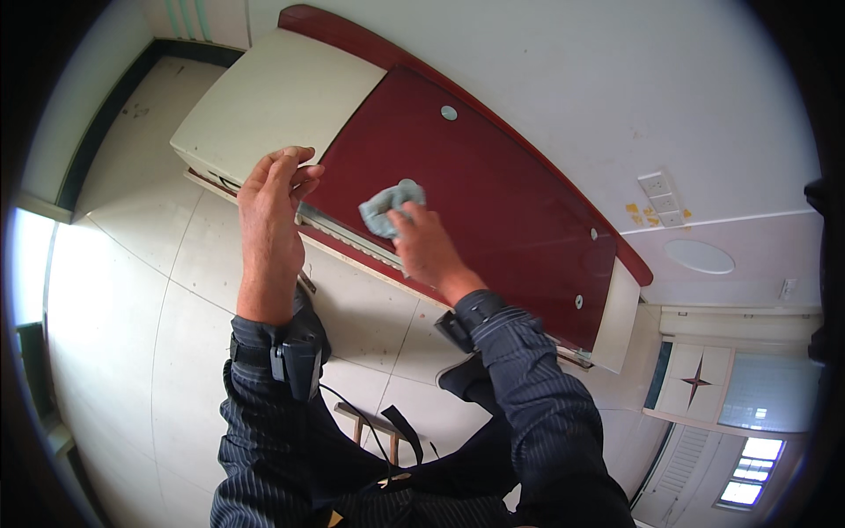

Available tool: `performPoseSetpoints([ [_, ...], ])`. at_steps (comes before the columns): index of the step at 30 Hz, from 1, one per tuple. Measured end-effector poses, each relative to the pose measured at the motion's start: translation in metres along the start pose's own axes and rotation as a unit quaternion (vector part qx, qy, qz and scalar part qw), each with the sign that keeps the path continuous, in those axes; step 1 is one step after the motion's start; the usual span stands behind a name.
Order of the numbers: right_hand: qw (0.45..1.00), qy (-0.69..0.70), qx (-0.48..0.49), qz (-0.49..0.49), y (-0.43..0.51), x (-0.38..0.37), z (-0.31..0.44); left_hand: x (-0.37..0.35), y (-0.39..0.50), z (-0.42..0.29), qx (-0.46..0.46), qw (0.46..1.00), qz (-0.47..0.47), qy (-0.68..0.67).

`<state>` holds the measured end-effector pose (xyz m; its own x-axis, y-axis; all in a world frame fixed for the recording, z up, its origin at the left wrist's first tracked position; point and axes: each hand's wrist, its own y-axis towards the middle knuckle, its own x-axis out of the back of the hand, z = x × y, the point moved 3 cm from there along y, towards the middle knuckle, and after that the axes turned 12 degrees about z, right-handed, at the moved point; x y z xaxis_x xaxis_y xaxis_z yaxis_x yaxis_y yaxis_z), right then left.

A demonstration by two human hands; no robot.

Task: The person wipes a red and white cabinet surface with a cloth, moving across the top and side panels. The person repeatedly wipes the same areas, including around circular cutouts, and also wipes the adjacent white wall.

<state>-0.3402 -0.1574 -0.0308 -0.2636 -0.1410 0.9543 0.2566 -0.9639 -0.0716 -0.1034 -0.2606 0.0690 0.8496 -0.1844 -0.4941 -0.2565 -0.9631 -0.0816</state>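
Note:
A light grey-green cloth (389, 204) lies bunched under the fingers of my right hand (429, 247), which is slightly blurred. The cloth rests on the dark red glossy top (502, 198) of a low cabinet, near its front edge, and partly covers a round silvery disc (408, 184). My left hand (274, 191) hovers near the cabinet's front edge, by the seam between the red top and the cream end section (284, 86). Its fingers are loosely curled and apart, and nothing shows in them.
Behind the cabinet top runs a raised dark red back rail (462, 92) along the white wall. More round discs (449, 113) sit on the red surface. Wall sockets (660, 195) are at the right. Below me are pale floor tiles (191, 330) and a small wooden stool (360, 419).

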Motion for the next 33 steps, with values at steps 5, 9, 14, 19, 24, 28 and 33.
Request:
performPoseSetpoints([
  [5, 0.966, 0.253, -0.055, 0.013, 0.0, 0.025, 0.004, 0.003, 0.001, -0.001, -0.018, 1.0, 0.004, -0.013],
  [9, 0.651, 0.74, -0.158, -0.054, -0.037, 0.05, -0.029, 0.006, 0.002, -0.003, -0.018, 1.0, -0.004, -0.009],
  [14, 0.628, 0.75, -0.149, -0.144, -0.063, 0.068, -0.062, 0.003, 0.003, -0.004, -0.008, 1.0, -0.014, -0.005],
  [19, 0.71, 0.645, -0.211, -0.189, -0.078, 0.069, -0.119, 0.003, 0.001, -0.005, -0.006, 1.0, -0.016, -0.012],
  [24, 0.904, 0.195, -0.351, -0.148, -0.039, 0.055, -0.152, 0.003, 0.002, -0.006, 0.003, 1.0, -0.016, 0.005],
  [28, 0.99, -0.03, -0.035, -0.133, 0.023, 0.016, -0.07, -0.001, 0.002, -0.005, 0.006, 1.0, -0.006, 0.02],
  [33, 0.994, 0.043, 0.073, -0.073, 0.057, 0.003, -0.002, -0.007, 0.002, 0.001, -0.005, 0.999, 0.002, 0.035],
])
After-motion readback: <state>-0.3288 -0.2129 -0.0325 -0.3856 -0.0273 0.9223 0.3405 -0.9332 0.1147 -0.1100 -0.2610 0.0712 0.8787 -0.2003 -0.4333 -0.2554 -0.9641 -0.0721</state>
